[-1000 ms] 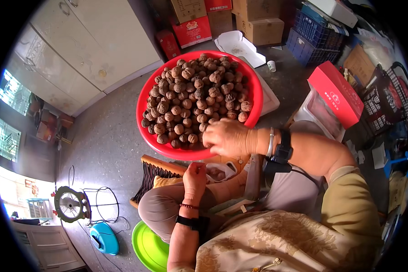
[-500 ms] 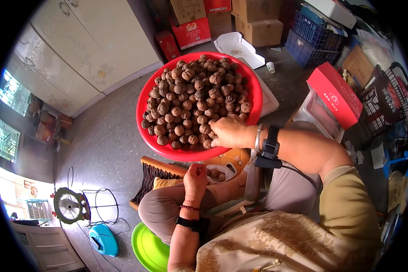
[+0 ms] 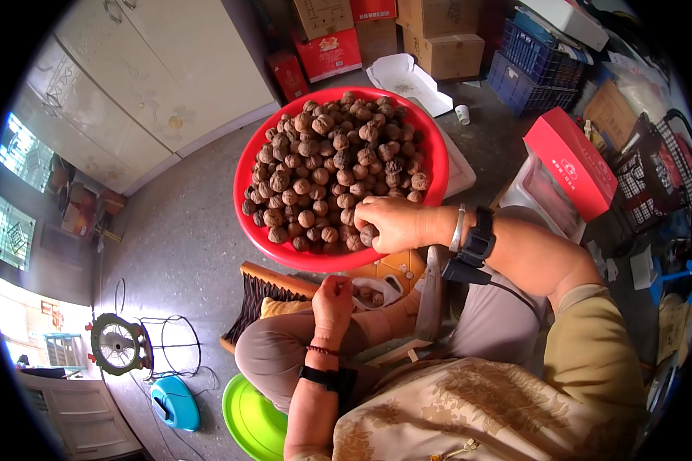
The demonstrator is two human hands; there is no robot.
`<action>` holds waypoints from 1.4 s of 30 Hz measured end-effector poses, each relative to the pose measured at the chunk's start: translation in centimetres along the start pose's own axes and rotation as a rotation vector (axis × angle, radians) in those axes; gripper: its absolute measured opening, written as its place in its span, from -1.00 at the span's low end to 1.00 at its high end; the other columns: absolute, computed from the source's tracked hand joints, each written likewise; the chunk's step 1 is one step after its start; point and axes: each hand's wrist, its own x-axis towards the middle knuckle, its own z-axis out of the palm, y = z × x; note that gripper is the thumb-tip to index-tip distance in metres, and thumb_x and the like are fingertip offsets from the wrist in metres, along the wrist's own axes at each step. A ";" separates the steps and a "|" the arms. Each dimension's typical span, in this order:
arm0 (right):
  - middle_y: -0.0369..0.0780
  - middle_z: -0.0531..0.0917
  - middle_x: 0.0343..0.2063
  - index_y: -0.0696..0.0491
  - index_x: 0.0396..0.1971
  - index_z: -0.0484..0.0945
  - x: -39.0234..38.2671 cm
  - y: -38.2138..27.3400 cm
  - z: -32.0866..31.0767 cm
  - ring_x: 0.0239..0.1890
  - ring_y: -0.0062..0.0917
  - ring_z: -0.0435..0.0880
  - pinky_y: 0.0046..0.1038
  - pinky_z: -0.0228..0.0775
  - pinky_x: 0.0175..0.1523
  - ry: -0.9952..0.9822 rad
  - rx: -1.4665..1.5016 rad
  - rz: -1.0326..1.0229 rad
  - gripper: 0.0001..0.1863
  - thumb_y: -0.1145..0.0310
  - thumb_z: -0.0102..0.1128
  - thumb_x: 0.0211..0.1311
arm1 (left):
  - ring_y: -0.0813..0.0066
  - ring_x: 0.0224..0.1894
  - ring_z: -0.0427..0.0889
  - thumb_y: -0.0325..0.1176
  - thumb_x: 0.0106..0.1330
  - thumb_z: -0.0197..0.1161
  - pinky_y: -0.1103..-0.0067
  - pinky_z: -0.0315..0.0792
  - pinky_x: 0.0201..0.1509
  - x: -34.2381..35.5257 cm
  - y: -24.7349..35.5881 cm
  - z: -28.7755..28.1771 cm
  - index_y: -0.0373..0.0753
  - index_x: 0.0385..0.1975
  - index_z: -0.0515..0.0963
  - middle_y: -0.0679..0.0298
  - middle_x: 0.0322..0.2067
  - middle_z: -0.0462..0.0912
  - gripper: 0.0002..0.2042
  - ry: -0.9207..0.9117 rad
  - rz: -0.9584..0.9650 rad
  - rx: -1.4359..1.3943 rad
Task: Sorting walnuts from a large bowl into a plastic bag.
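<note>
A wide red basin (image 3: pixel 242 196) is heaped with brown walnuts (image 3: pixel 307 146) in their shells. Over its near right edge, my right hand (image 3: pixel 398 224) curls its fingers and thumb round one walnut (image 3: pixel 369 234). My left hand (image 3: pixel 333 303) is closed in front of the basin, above my left knee; whatever its fingers hold is hidden. Just right of that hand, a white plastic bag (image 3: pixel 390 292) with several walnuts in it sits low between my legs.
To the left is a wooden rack-like piece with dark slats (image 3: pixel 261 300). A green round lid or stool (image 3: pixel 246 422) is beside my left leg. Right of the basin stands a red box (image 3: pixel 569 165); blue crates (image 3: pixel 530 81) and cardboard boxes (image 3: pixel 450 58) are stacked behind.
My right hand has drawn slightly right among the walnuts, and a walnut now shows between its thumb and fingers. The left hand stays closed in nearly the same place.
</note>
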 end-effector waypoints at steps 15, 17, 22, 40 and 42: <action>-0.22 0.57 -0.36 0.05 -0.32 0.56 -2.1 -3.8 0.3 -0.26 -0.25 0.64 -0.26 0.51 -0.20 -0.135 -0.046 -0.360 -0.75 0.35 0.31 -0.07 | 0.48 -0.60 0.60 -0.38 0.32 0.23 0.52 0.46 -0.50 0.4 -1.4 0.3 -0.30 -0.32 0.60 0.20 -0.60 0.64 -0.88 0.016 0.044 -0.070; -0.21 0.57 -0.34 0.04 -0.32 0.57 -2.3 -3.3 0.9 -0.25 -0.24 0.64 -0.26 0.51 -0.20 -0.107 -0.029 -0.399 -0.76 0.35 0.30 -0.04 | 0.50 -0.61 0.59 -0.39 0.33 0.23 0.53 0.46 -0.51 0.2 -0.2 0.3 -0.30 -0.31 0.59 0.22 -0.59 0.63 -0.89 -0.030 -0.002 -0.119; -0.18 0.57 -0.32 0.03 -0.30 0.57 -1.4 -2.7 0.2 -0.24 -0.22 0.64 -0.23 0.52 -0.16 -0.052 -0.002 -0.377 -0.81 0.38 0.27 0.04 | 0.51 -0.61 0.57 -0.39 0.33 0.23 0.54 0.45 -0.51 0.0 0.3 0.1 -0.31 -0.30 0.59 0.23 -0.60 0.62 -0.88 -0.033 -0.020 -0.140; -0.14 0.67 -0.29 -0.03 -0.27 0.68 2.8 -0.2 1.3 -0.14 -0.17 0.70 -0.20 0.52 -0.08 -0.254 -0.264 -0.179 -0.80 0.44 0.12 0.16 | 0.44 -0.56 0.60 -0.37 0.30 0.27 0.49 0.48 -0.43 0.3 -0.8 0.2 -0.29 -0.31 0.61 0.20 -0.59 0.62 -0.88 -0.014 -0.006 -0.075; -0.13 0.68 -0.31 -0.01 -0.29 0.68 3.0 0.2 1.7 -0.15 -0.17 0.70 -0.20 0.52 -0.09 -0.282 -0.270 -0.164 -0.82 0.44 0.11 0.16 | 0.44 -0.56 0.60 -0.37 0.30 0.27 0.49 0.48 -0.43 0.2 -0.8 0.3 -0.28 -0.31 0.61 0.21 -0.59 0.62 -0.88 -0.010 -0.011 -0.090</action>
